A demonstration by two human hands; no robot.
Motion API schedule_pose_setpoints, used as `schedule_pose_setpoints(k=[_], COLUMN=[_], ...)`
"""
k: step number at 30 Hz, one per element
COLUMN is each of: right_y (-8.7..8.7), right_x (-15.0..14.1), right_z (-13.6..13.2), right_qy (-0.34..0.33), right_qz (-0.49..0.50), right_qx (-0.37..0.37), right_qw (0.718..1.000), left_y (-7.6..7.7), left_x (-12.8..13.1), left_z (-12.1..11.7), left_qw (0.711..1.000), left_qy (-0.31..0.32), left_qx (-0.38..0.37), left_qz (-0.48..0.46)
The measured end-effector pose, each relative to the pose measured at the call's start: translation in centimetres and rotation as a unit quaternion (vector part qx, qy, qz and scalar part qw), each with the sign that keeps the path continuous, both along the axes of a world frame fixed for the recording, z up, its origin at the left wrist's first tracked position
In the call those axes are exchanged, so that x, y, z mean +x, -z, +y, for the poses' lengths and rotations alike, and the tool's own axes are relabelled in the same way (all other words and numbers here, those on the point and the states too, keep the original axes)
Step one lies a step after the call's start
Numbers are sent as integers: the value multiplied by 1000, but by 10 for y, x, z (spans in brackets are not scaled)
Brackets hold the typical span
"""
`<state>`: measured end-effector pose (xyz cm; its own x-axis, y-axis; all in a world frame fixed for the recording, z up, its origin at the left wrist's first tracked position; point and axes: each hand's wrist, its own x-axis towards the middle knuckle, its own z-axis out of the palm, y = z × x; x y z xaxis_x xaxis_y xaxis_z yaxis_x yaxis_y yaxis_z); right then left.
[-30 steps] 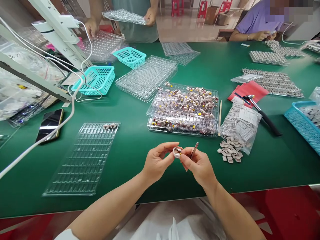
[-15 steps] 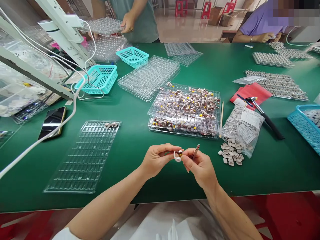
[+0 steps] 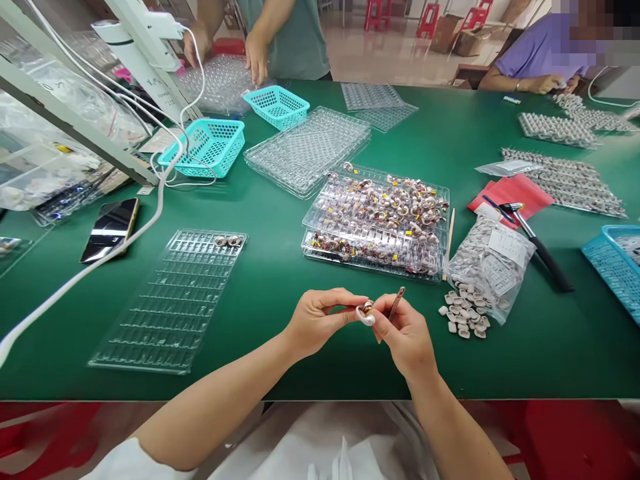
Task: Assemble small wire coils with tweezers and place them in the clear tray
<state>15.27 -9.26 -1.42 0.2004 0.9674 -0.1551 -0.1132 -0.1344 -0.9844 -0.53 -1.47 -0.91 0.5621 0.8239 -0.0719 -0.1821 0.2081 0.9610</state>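
My left hand [image 3: 320, 320] is closed, its thumb and fingertips pinching one side of a white, C-shaped clip-on earbud [image 3: 365, 319] with a dark and gold inner part. From the other side, my right hand [image 3: 406, 333] pinches the same earbud. A slim metal tool that looks like tweezers [image 3: 399, 301] is also tucked in my right fingers, one end sticking up. Beyond the hands, stacked clear trays [image 3: 313, 252] carry many similar earbud parts with yellow tabs. To the right, small whitish-grey shells [image 3: 465, 313] spill from a clear plastic bag [image 3: 505, 260].
At left lies a clear slotted tray [image 3: 165, 300] with two parts in its top corner, near a phone [image 3: 111, 230] and a white cable [image 3: 150, 233]. Turquoise baskets [image 3: 215, 153] and empty trays [image 3: 310, 150] stand behind. A hammer [image 3: 545, 257] lies at right. Two co-workers are across the table.
The earbud has turned a little between my fingers, with both hands still on it. Across the table, the co-worker in green has lowered a clear tray onto the stack. The view has shifted slightly.
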Motion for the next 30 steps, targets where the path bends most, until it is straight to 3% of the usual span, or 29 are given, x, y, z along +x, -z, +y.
schedule_pose_setpoints(k=[11,21,27,30], right_y=[2,-9,-11,-10], right_x=[0,5,5,4], right_z=[1,0,2,2], right_qy=[31,-22,-75,-75], right_qz=[0,-51,-63,-67], right_qx=[0,-19,-48,-54], right_qw=[1000,998,994,993], left_y=[-4,-11,-20,-21], left_x=[1,-7,-12,-13], left_z=[-4,5,9,10], left_qw=[999,992,972,967], left_qy=[29,71,102,113], left_qx=[-1,53,118,117], left_qz=[15,90,176,197])
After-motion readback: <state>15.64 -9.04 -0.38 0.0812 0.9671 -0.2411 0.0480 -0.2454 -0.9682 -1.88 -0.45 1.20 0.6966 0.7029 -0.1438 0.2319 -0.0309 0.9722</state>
